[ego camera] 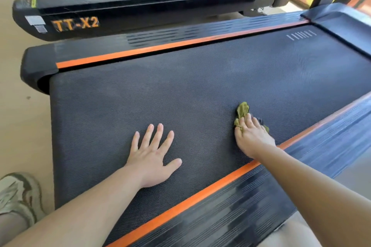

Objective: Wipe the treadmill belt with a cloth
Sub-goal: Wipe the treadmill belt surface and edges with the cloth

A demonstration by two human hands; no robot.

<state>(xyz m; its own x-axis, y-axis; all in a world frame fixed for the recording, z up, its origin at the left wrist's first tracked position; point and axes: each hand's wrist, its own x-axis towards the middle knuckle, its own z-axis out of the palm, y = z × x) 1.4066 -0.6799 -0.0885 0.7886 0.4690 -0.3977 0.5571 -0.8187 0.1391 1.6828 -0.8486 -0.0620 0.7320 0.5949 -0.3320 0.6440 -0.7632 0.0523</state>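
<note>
Right hand (253, 136) presses green cloth (242, 112) onto belt (180, 90), fingers curled over it, near the closer orange stripe (180, 209). Left hand (153, 158) flat on belt, fingers spread, holding nothing, left of cloth.

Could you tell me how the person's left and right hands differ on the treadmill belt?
The left hand lies flat and empty, fingers spread; the right hand holds a bunched green cloth. The left hand sits mid-belt; the right hand is near the orange strip. Both rest on the treadmill belt.
</note>
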